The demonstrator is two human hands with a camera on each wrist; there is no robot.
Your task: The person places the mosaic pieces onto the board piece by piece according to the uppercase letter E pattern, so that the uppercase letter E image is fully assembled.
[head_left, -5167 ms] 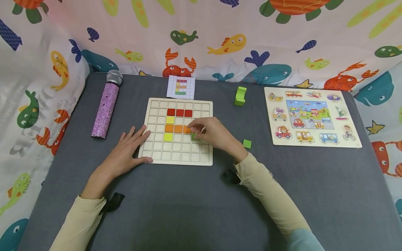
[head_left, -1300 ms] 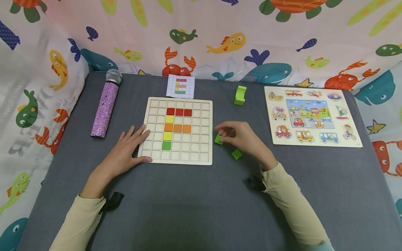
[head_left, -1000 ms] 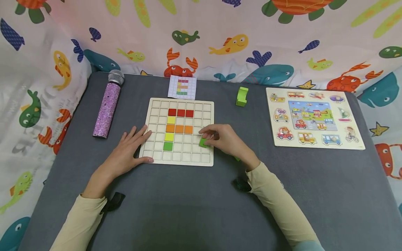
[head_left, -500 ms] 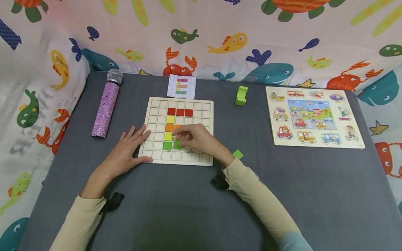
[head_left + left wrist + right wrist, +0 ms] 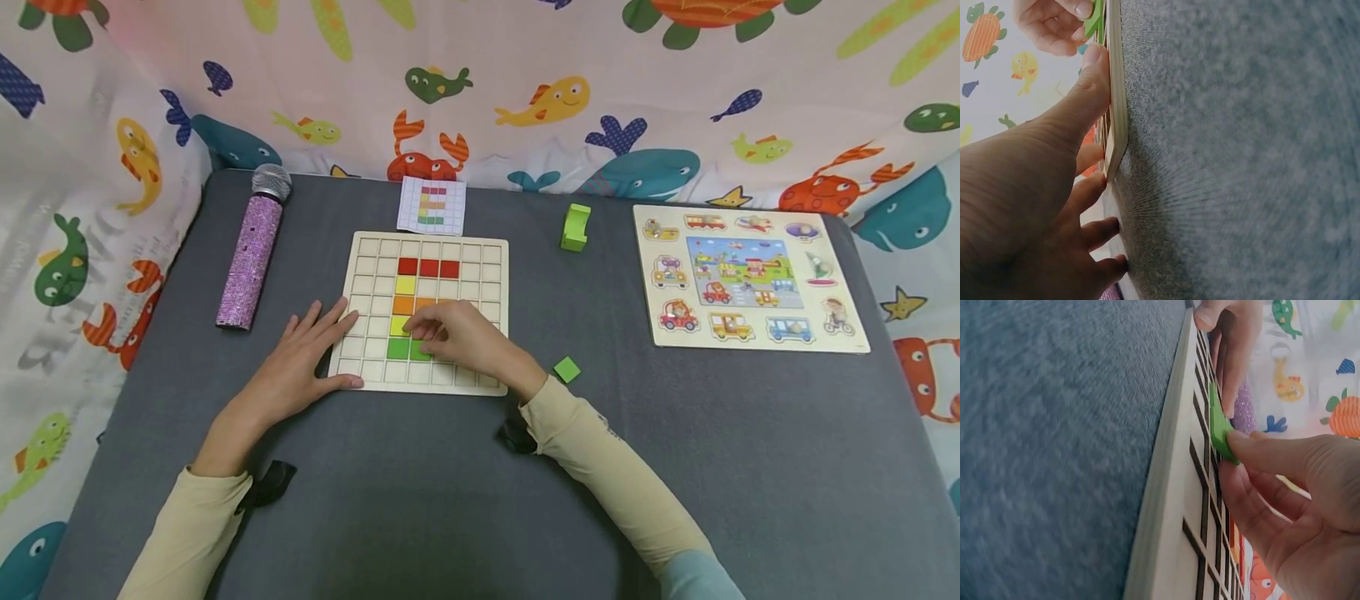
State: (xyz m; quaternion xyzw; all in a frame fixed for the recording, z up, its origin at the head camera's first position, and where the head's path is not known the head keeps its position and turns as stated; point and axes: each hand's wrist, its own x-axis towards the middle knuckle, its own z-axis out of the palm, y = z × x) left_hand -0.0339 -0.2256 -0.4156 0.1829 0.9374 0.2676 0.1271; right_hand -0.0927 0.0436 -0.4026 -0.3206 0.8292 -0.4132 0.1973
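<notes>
A cream square-grid board [image 5: 369,369] lies on the table with red, yellow, orange and green cubes set in its squares. My left hand [image 5: 294,358] rests at its left side, fingers spread along the edge and thumb at the near corner. Over the lower middle, my right hand [image 5: 468,340] pinches a green cube [image 5: 419,350] between thumb and fingers, right beside a seated green cube [image 5: 398,348]. The right wrist view shows the pinched cube tilted at the grid. My right hand covers part of the orange row.
Right of the board lies a loose green cube [image 5: 567,369]; a curved green block [image 5: 575,227] stands farther back. A pattern card [image 5: 408,208] sits behind the board. A glittery pink microphone [image 5: 250,267] lies left, a vehicle picture puzzle [image 5: 648,292] right.
My right hand has picked up a green cube right of the board and carried it left to the square beside the seated green one. My left hand has stayed put.
</notes>
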